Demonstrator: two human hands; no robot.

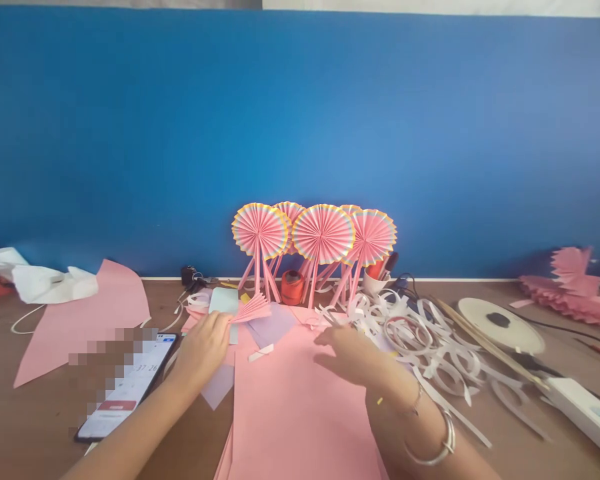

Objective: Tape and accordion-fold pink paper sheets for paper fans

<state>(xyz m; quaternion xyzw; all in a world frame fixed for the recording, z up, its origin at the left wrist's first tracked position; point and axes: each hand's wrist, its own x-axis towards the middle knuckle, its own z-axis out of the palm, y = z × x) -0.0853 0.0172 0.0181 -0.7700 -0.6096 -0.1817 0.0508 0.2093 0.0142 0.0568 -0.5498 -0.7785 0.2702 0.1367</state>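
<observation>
My left hand (203,349) is closed in a pinch on a folded pink pleated paper fan (251,309), held just above the table. My right hand (349,355) hovers over a large pink paper sheet (290,413); it is motion-blurred, so the fingers are unclear. Behind both hands several finished round pink paper fans on sticks (322,235) lean against the blue wall. A pale lilac paper piece (275,325) lies between my hands.
A phone (130,390) lies at my left forearm. Curled white paper strips (420,340) pile up at right, beside a round white tape roll (500,325) and a power strip (587,413). An orange spool (292,287), another pink sheet (87,320) and pink pleated pieces (570,287) sit around.
</observation>
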